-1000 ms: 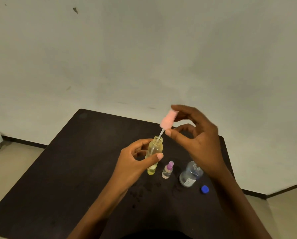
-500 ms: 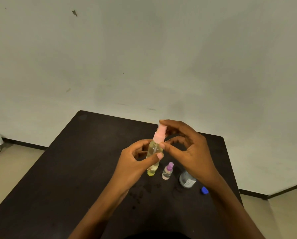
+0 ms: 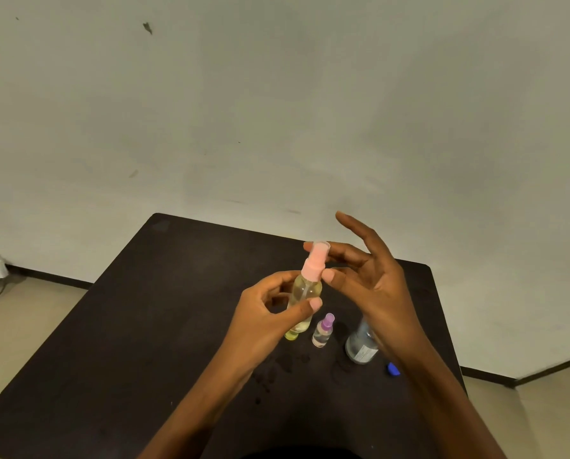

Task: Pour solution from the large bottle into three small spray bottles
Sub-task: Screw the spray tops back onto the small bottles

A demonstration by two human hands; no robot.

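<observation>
Left hand (image 3: 270, 313) clamped around the body of the pink-capped spray bottle (image 3: 305, 293), held upright above the table, thumb in front, fingers behind. Right hand (image 3: 369, 279): thumb and forefinger pinch the collar of the pink sprayer (image 3: 315, 261), remaining fingers fanned apart and up.

Change: a second ago the sprayer was lifted clear, dip tube hanging over the open neck; half a second ago it was going in; now it sits on the neck. Judged: this bottle is filled and being screwed shut. Whether the thread is fully home cannot be told.

Below the hands, on the table: purple-capped spray bottle (image 3: 323, 331), upright and capped. Just left of it a yellow-green bottle base (image 3: 291, 334) shows, mostly hidden by the left hand. Large bottle (image 3: 359, 347) to the right, partly behind the right wrist; its blue cap (image 3: 393, 369) lies beside it, so it is judged open.

Table (image 3: 144, 326): dark, matte, with wet spots (image 3: 277, 369) near the bottles. Plain pale wall behind, dark skirting, tiled floor; cable at far left.
</observation>
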